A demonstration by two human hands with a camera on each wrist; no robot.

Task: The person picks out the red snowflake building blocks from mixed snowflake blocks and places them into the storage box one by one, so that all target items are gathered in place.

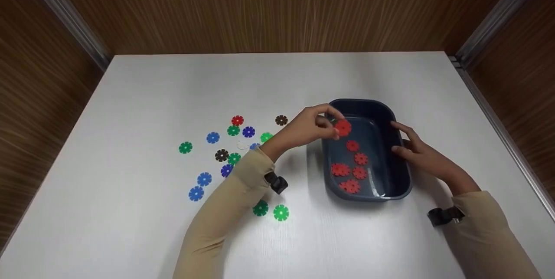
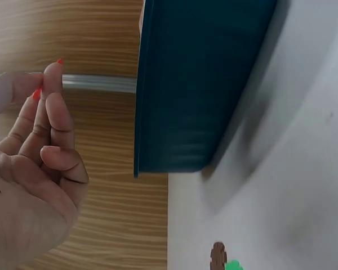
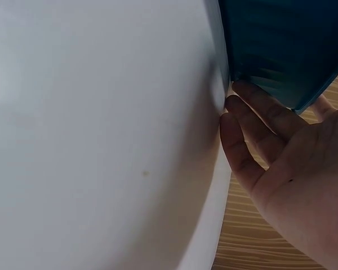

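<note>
My left hand [image 1: 305, 127] pinches a red notched plastic disc [image 1: 343, 127] between thumb and fingertips, above the far left part of a dark blue tub [image 1: 403, 185]. In the left wrist view only small red bits of the disc show at the fingertips, level with the tub's rim. Several more red discs [image 1: 360, 159] lie on the tub's floor, some overlapping. On the tub's right side my right hand [image 1: 427, 157] grips the wall, thumb over the rim. The right wrist view shows its other fingers [image 3: 259, 132] bent against the outside, low near the table.
Loose discs in green [image 1: 185, 147], blue [image 1: 204, 179], purple [image 1: 248, 132], brown [image 1: 281, 120] and white lie scattered on the white table [image 1: 108, 227], left of the tub. One red disc [image 1: 237, 120] is among them. Wood-grain panels [image 1: 277, 10] stand behind and at both sides.
</note>
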